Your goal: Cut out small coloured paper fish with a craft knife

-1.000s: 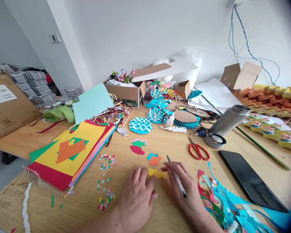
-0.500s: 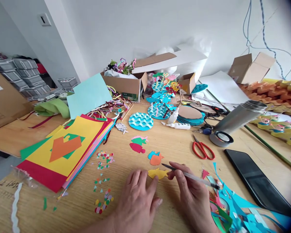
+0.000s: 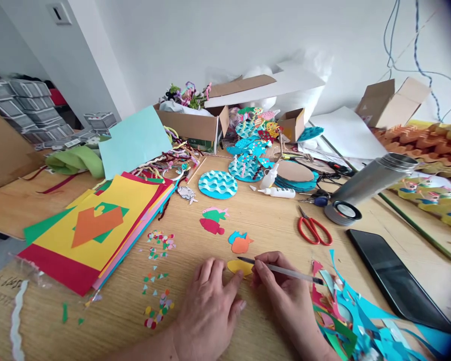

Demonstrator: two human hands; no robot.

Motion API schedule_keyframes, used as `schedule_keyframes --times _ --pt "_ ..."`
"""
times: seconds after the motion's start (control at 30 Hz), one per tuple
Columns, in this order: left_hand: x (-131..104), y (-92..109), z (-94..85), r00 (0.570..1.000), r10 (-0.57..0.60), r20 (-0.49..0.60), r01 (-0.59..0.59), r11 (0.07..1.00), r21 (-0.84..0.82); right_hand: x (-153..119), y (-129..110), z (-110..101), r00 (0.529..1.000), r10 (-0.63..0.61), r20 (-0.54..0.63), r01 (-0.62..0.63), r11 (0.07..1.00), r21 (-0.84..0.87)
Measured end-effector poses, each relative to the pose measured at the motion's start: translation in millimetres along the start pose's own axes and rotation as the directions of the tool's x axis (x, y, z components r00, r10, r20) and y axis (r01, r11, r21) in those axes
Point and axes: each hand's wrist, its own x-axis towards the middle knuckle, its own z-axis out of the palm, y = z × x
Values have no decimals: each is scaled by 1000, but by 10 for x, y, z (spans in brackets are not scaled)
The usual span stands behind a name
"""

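A yellow paper fish (image 3: 234, 267) lies flat on the table, its right end hidden by my right hand. My left hand (image 3: 210, 301) rests palm down with fingers spread, the index fingertip pressing on the fish. In my right hand (image 3: 281, 286) a pen (image 3: 285, 271) is gripped, its dark tip over the fish's upper edge. Just beyond the fish lie an orange paper fish (image 3: 241, 244) and a blue one (image 3: 234, 236), overlapping. Farther off are a crimson paper fish (image 3: 211, 226) and a green one (image 3: 212, 214).
Small paper dots (image 3: 160, 308) lie left of my hands, with stacked coloured paper (image 3: 108, 240) beyond. On the right are red-handled scissors (image 3: 313, 228), a phone (image 3: 394, 281), paper scraps (image 3: 357, 316) and a metal flask (image 3: 372, 180). White glue bottles (image 3: 280, 192) and a wavy blue disc (image 3: 218, 185) stand farther back.
My right hand and the pen have moved left, so the pen tip now lies over the yellow fish and the hand covers its right end. My left hand stays on it.
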Motion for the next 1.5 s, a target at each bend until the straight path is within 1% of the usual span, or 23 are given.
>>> schedule_keyframes --times 0.23,0.33,0.47,0.57,0.7,0.87,1.07,1.27,1.5 --pt "-13 -36 1 1000 10 5 -10 1000 -23 87 3 57 998 24 55 -24 1000 -4" --pt "-16 -39 0 1000 2 4 -1 1000 -26 114 25 86 998 40 55 -39 999 -27" --pt "-15 -31 -13 1000 -2 16 2 1000 -28 125 79 93 993 112 39 -110 993 -47" --pt "-7 -27 -34 1000 -9 21 10 999 -37 127 94 86 987 151 51 -147 986 -77" --pt "11 -17 -72 999 -32 23 33 998 -54 135 89 80 986 157 52 -150 982 -118" --pt "21 -2 -105 998 -46 43 48 997 -58 136 67 91 985 168 42 -163 981 -105" --pt "21 -15 -101 999 -32 30 34 997 -63 143 50 98 988 153 35 -148 983 -112" --pt "12 -22 -107 999 -34 9 34 995 -89 144 41 98 985 166 40 -161 983 -93" --pt "25 -17 -105 1000 -27 0 27 996 -82 143 57 95 986 162 41 -158 984 -84"
